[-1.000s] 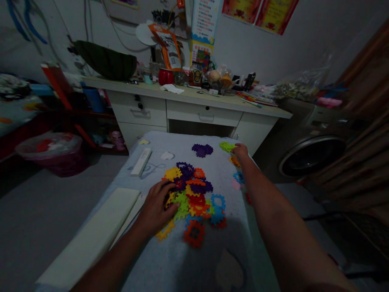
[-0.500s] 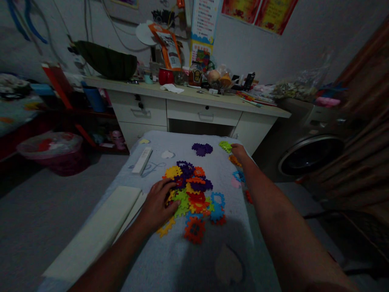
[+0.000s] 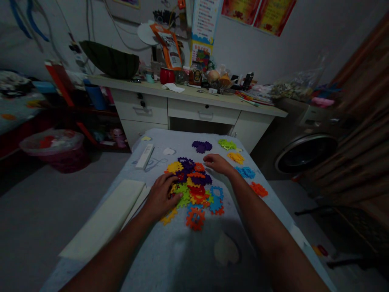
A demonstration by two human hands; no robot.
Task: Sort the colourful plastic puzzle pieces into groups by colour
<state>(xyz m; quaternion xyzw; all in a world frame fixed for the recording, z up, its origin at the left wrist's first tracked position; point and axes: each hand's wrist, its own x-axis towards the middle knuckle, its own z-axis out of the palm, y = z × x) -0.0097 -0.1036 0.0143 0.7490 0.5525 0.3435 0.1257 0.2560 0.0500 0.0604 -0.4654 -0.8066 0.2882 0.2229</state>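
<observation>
A mixed pile of toothed plastic building pieces (image 3: 199, 194) in purple, yellow, red, orange, green and blue lies on the cloth-covered table. My left hand (image 3: 161, 196) rests on the pile's left edge with its fingers spread, touching pieces there. Just past the pile's upper right side hovers my right hand (image 3: 217, 163), fingers loosely bent and apart, with no piece visible in them. Sorted by colour beyond the pile are purple pieces (image 3: 201, 146), green pieces (image 3: 227, 144), yellow pieces (image 3: 236, 157), blue pieces (image 3: 245, 172) and orange pieces (image 3: 259, 189).
On the table's left side lie a long pale board (image 3: 105, 221) and a small white box (image 3: 145, 157). A cluttered white desk (image 3: 194, 105) stands behind the table. To the right is a washing machine (image 3: 304, 142); a lined bin (image 3: 53, 148) stands at left.
My right hand has come back from the green pieces at the far right toward the main pile, uncovering the coloured groups along the right edge. My left hand stays on the pile.
</observation>
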